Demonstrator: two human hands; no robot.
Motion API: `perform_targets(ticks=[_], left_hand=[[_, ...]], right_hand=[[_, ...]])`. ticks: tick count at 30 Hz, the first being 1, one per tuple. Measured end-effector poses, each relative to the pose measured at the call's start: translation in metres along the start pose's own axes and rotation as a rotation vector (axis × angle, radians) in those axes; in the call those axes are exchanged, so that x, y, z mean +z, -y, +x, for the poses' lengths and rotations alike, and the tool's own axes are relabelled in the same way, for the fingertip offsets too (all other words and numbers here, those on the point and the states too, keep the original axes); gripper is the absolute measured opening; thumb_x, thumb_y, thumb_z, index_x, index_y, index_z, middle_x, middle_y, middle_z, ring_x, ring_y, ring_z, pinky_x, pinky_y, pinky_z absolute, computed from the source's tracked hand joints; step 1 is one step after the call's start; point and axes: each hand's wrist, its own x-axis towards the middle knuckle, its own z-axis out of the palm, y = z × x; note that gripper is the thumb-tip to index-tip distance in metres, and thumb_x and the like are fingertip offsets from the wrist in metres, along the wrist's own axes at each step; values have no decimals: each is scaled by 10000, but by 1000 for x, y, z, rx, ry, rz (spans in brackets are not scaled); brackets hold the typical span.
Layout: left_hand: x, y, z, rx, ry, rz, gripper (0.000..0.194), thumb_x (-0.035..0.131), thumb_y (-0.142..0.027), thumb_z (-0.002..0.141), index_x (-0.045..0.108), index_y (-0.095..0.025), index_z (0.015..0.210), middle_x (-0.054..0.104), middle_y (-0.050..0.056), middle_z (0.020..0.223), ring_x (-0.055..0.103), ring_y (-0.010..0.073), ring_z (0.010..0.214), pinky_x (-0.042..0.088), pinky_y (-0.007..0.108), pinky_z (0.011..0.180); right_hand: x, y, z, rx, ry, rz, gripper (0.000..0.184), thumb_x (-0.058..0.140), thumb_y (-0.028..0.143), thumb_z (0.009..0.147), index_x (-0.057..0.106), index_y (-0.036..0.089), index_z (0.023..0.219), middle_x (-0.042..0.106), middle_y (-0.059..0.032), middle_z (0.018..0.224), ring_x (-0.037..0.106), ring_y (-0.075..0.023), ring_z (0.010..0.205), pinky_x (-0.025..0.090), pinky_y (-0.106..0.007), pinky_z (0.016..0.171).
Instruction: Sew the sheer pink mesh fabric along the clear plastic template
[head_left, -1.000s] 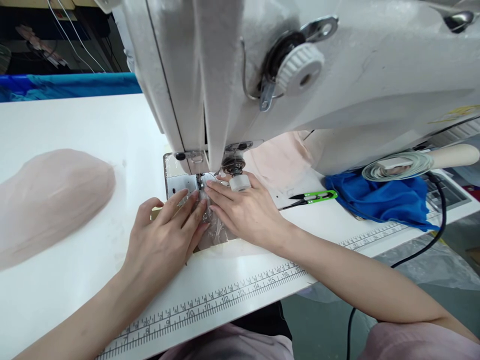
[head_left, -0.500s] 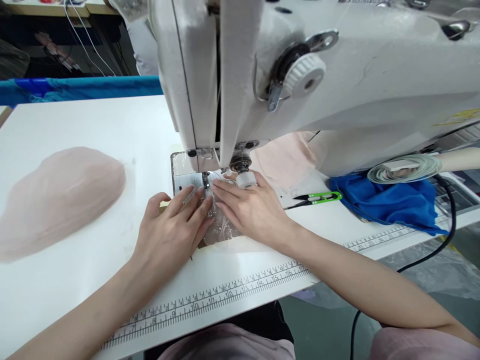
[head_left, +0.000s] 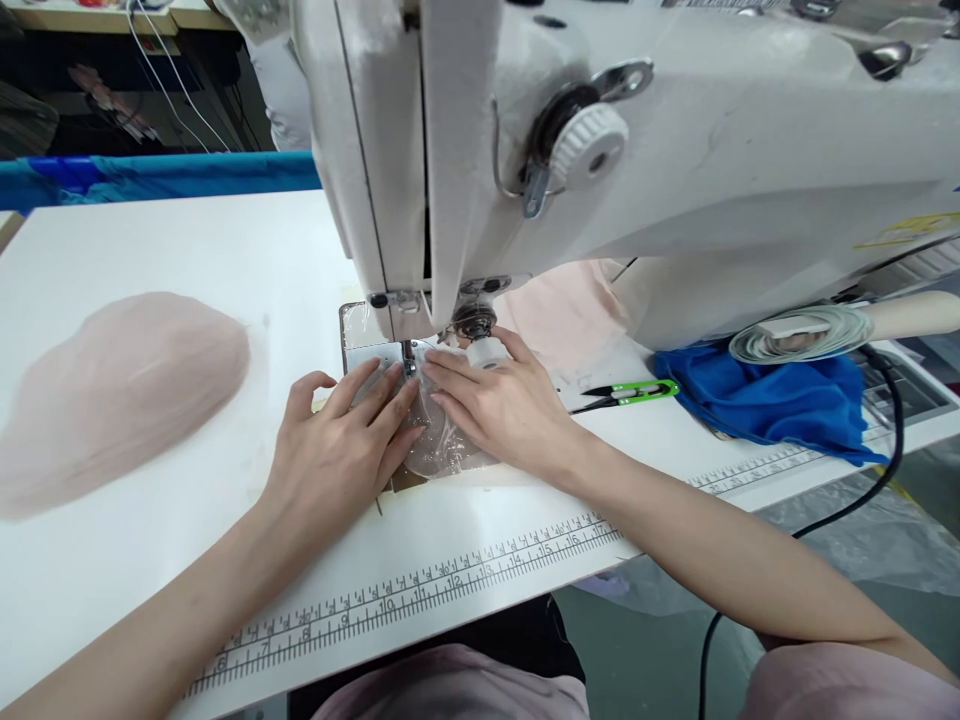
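Note:
A white sewing machine (head_left: 465, 150) stands over the table, its presser foot (head_left: 408, 358) low between my fingertips. Under my hands lies a thin, sheer piece of fabric (head_left: 442, 445), partly hidden by them. My left hand (head_left: 341, 430) rests flat on its left side, fingers spread, tips close to the presser foot. From the right, my right hand (head_left: 495, 400) presses on the same piece with fingers stretched out; some of them are hidden behind a white knob (head_left: 487, 352). Neither hand grips anything.
Sheer pink fabric (head_left: 127, 400) lies on the table at left. More pale pink fabric (head_left: 566, 310) sits behind the machine head. Green-handled thread snips (head_left: 634, 393), a blue cloth (head_left: 765, 400) and a coiled pale strip (head_left: 799, 335) are at right. A printed ruler (head_left: 420, 590) runs along the front edge.
The sheer piece under my hands has shifted slightly, and more of its curved near edge shows. Both hands keep nearly the same place. The view has moved a little.

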Motion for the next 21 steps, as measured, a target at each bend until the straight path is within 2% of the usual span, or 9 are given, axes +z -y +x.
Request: perform_targets(ticks=[2,5,7,10,12,14,16,18,21], left_hand=[[-3,-1,0,10,-16,12,309,505,-244,986,617,-132,1251,708,85,1218,619,283,1144,375,454,882],[-10,1,-1,11,-18,-50,268,539,-255,966,653,-167,1192,726,60,1170,655,250,993,393,428,828],[-16,6,-1,23,34,-174,324,549,-374,956,664,-163,1174,726,71,1140,661,236,919,402,414,789],[-21,14,0,78,146,-315,530,553,-561,907,643,-143,1221,703,102,1160,668,249,919,407,416,783],[-22,18,1,91,164,-334,420,547,-493,936,661,-179,1190,698,83,1177,671,232,913,408,402,780],[-21,19,4,58,158,-364,260,489,-341,988,690,-217,1096,714,42,1149,666,189,866,420,370,764],[-22,17,7,-15,177,-432,257,432,-259,1006,687,-229,1021,732,7,1089,648,159,809,445,336,739],[-24,14,10,-125,216,-502,238,430,-278,1001,662,-235,1020,742,-10,989,628,156,757,465,305,676],[-29,13,16,-277,279,-548,232,429,-333,989,641,-240,1000,710,-16,848,620,158,709,467,276,590]], right_hand=[[-10,-1,0,-10,7,39,280,452,170,986,716,155,1077,748,-66,1117,628,-228,1059,387,-429,995],[-30,0,-1,12,136,204,188,569,271,946,722,176,1002,753,-33,996,649,-193,865,432,-331,729],[-43,1,-3,21,313,339,190,678,367,873,708,202,963,724,-1,968,634,-157,766,366,-278,590],[-54,1,-5,23,448,399,55,613,213,901,664,196,888,682,8,948,599,-116,721,276,-251,537],[-56,0,-6,59,440,430,165,508,109,927,617,183,828,658,15,852,570,-100,684,258,-246,536],[-55,-1,-6,123,400,482,197,458,97,945,574,184,812,617,35,731,529,-89,610,255,-242,535],[-53,-2,-5,180,347,516,196,432,120,967,562,187,837,587,48,667,496,-84,560,258,-239,535],[-50,-2,-4,211,306,528,169,457,205,988,589,180,887,603,39,681,505,-89,563,273,-237,535],[-43,-1,-2,177,260,474,177,615,313,927,653,150,984,662,-6,794,552,-115,634,289,-236,527]])
